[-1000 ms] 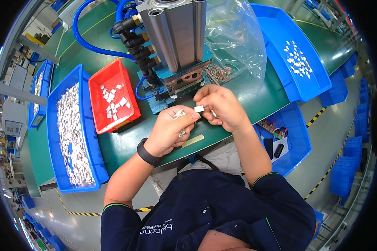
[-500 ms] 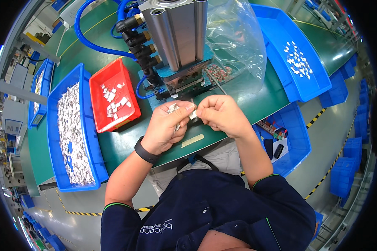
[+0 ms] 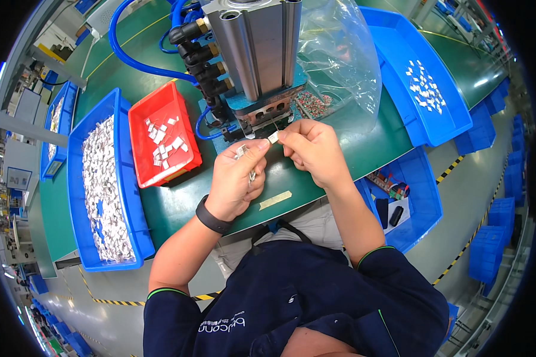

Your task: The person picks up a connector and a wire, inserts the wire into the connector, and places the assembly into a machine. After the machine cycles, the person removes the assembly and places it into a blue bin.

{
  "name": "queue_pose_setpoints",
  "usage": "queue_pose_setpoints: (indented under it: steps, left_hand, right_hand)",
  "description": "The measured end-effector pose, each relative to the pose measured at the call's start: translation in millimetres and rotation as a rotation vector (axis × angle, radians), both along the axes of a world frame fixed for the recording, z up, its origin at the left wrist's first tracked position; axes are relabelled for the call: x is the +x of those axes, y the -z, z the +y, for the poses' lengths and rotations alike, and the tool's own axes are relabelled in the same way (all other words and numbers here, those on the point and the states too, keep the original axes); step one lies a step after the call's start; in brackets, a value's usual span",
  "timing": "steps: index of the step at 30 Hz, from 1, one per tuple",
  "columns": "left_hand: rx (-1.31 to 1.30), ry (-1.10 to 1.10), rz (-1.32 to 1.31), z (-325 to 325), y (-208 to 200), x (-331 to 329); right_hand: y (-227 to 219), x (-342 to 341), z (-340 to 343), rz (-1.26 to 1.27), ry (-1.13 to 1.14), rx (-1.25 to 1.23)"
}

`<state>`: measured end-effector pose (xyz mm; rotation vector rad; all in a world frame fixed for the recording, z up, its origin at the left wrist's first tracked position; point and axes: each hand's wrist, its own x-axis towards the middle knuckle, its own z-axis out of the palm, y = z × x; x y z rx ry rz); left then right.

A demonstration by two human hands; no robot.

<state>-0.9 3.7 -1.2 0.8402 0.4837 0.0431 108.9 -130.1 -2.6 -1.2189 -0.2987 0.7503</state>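
My right hand (image 3: 315, 153) pinches a small white block (image 3: 273, 138) with a thin wire lead, close in front of the metal press (image 3: 257, 56). The thumb tip of my left hand (image 3: 235, 181) is at the block's other side; whether it touches cannot be made out. More small white wired pieces (image 3: 242, 152) are bunched in my left hand, partly hidden by its curled fingers. Just beyond the block, the press's lower tooling (image 3: 268, 113) faces my hands.
At the left stand a red tray (image 3: 192, 157) with a few white pieces and a blue bin (image 3: 138, 208) full of them. A blue tray (image 3: 420, 128) with white pieces lies at the right. Beside the press are a clear plastic bag (image 3: 354, 71) and small coloured scraps (image 3: 312, 104).
Both hands have moved slightly up, toward the press tooling, with the white block. The block now shows more plainly between the fingertips.
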Motion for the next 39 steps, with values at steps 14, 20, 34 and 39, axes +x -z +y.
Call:
queue_pose_setpoints:
  steps: [14,20,34,39]
  left_hand:
    - [0.020,-0.022,0.048,-3,-3,4]
    - [0.018,-0.020,0.050,-4,-3,4]
    - [0.102,-0.029,-0.044,-10,2,1]
    - [0.102,-0.029,-0.035,-10,-1,0]
  right_hand:
    - [-2,2,3,0.032,0.020,-0.020]
    - [1,3,3,0.019,0.016,-0.023]
    - [7,-5,-6,-0.127,-0.036,0.122]
    - [7,-5,-6,-0.156,-0.022,0.137]
